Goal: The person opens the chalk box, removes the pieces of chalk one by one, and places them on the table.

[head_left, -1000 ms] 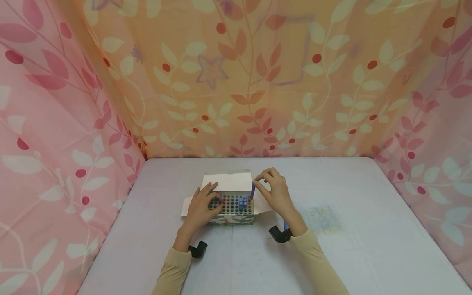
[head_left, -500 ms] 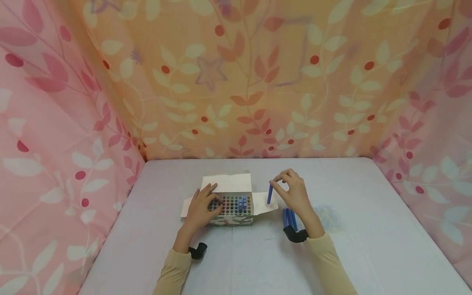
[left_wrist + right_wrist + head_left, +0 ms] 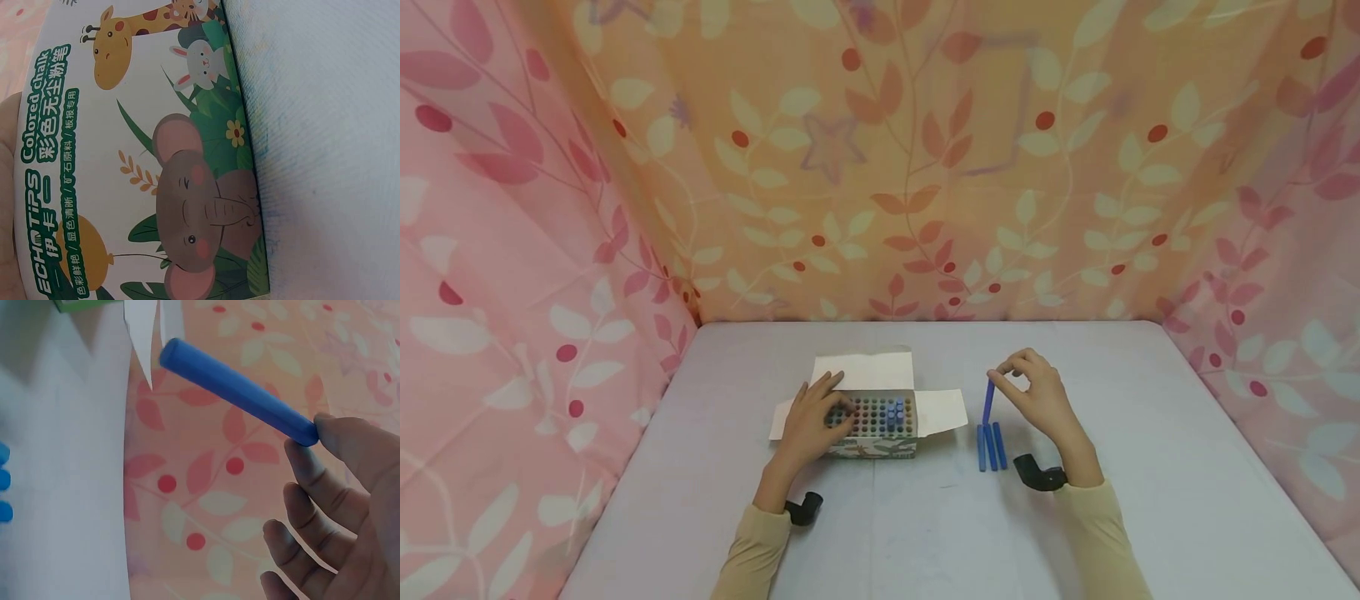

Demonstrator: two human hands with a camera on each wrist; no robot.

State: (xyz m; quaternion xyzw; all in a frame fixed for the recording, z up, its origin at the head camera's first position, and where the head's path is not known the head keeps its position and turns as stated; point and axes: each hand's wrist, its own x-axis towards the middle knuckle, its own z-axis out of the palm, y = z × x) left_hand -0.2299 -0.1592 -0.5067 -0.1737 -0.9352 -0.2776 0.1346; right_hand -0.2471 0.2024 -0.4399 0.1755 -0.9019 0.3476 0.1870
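Observation:
My right hand (image 3: 1041,396) pinches a blue chalk stick (image 3: 988,402) by its upper end, between thumb and index finger. The stick (image 3: 237,394) shows clearly in the right wrist view, the other fingers loosely bent below. Three more blue chalk sticks (image 3: 991,447) lie side by side on the table, just under the held one. My left hand (image 3: 808,421) rests over the left part of an open chalk box (image 3: 876,448), hiding some of its holes. Several blue chalk tips (image 3: 895,414) stand up from the box's right side. Printed animals and "Colored chalk" cover the box front (image 3: 187,206).
The box's back lid (image 3: 862,371) and right flap (image 3: 942,411) are folded outward. A white cloth-covered table (image 3: 925,533) lies under everything, with flower-patterned curtains (image 3: 880,167) behind and at both sides. Each wrist wears a black camera mount (image 3: 1037,473).
My right hand has carried the blue chalk stick rightward from the box's right edge to above the three lying sticks, which have come into full view. My left hand has stayed on the box.

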